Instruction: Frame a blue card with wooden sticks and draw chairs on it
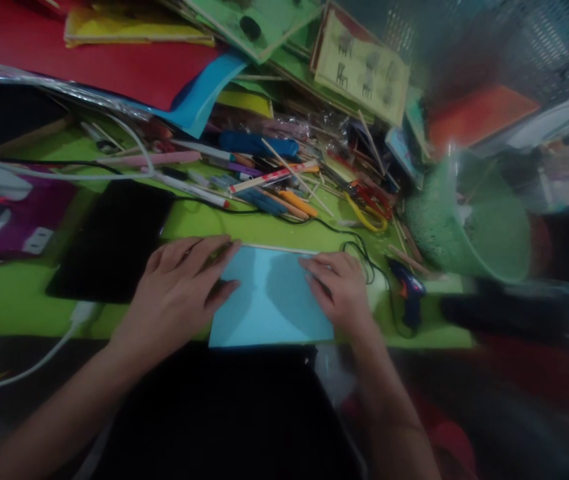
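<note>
A light blue sheet of paper [270, 300] lies at the table's front edge, its lower edge reaching the rim. Along its far side runs a thin pale strip, a stick or a folded edge; I cannot tell which. My left hand [179, 283] grips the sheet's upper left corner, thumb on the paper and fingers at the strip's end. At the upper right corner, my right hand [338, 283] pinches the sheet the same way, thumb below the fingers. Both hands cast shadows on the paper.
A black tablet-like slab [109, 243] lies left of the paper. A dark blue glue gun [408, 293] with its cord is at right, near a green basket [494, 220]. Pens, sticks and yellow-handled scissors [372, 212] crowd behind. A purple box [39, 207] sits far left.
</note>
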The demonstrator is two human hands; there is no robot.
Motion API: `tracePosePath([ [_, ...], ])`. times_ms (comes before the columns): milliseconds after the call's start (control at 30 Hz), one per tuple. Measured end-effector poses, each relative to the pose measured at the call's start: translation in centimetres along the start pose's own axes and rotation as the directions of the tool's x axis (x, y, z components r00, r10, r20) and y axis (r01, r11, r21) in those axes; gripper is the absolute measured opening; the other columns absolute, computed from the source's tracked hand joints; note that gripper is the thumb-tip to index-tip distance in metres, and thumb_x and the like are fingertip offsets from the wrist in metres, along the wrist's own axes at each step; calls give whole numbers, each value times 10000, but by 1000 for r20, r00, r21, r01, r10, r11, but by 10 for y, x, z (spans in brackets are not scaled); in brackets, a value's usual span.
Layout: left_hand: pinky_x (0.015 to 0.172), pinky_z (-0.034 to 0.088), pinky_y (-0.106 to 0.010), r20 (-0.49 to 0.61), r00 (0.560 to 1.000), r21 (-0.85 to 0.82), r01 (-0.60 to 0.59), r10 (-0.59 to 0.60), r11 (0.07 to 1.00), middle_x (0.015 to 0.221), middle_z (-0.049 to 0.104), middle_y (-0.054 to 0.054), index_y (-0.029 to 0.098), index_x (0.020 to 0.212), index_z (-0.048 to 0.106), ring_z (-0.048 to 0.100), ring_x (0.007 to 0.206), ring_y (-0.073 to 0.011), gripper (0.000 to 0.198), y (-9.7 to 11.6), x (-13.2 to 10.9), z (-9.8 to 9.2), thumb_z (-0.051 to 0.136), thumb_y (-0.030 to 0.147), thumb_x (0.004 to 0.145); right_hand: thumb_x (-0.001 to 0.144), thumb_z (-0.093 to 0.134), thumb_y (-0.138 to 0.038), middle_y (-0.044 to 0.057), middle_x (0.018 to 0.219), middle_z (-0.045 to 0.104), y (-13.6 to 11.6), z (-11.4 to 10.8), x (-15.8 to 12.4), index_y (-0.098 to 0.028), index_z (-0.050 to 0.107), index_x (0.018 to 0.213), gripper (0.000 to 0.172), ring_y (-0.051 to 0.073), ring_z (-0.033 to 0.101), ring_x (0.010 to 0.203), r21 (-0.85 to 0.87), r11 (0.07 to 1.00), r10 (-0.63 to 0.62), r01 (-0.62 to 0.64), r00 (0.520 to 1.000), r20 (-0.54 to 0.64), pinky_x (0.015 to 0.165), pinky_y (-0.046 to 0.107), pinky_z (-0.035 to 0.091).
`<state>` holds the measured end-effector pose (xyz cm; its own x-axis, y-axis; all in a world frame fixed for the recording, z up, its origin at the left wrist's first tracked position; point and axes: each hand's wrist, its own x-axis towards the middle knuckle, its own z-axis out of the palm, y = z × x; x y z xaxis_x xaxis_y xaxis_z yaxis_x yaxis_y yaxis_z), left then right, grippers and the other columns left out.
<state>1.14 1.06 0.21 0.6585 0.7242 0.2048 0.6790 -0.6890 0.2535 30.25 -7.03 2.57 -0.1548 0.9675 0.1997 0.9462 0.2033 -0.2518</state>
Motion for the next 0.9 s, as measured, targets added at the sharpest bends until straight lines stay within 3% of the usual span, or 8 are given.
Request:
tracePosePath([
  [233,1058,484,-586,14,1000,-3,7,-7,1000,1484,629,-176,216,1513,572,567,1351,-414,453,3,2,-1,507,346,1084,1075,539,-302,99,1150,722,-8,7,4,-281,706,1422,385,268,610,1071,-20,998,-54,56,994,95,940,441,480],
  [900,1078,471,-569,12,1000,-21,-9,10,1000,1525,593,-154,243,1543,528,548,1377,-402,472,0,1,3,514,355,1084,1055,611,-300,83,1157,743,-7,8,6,-282,766,1257,255,263,639,1071,23,998,-66,65,995,77,918,440,496],
])
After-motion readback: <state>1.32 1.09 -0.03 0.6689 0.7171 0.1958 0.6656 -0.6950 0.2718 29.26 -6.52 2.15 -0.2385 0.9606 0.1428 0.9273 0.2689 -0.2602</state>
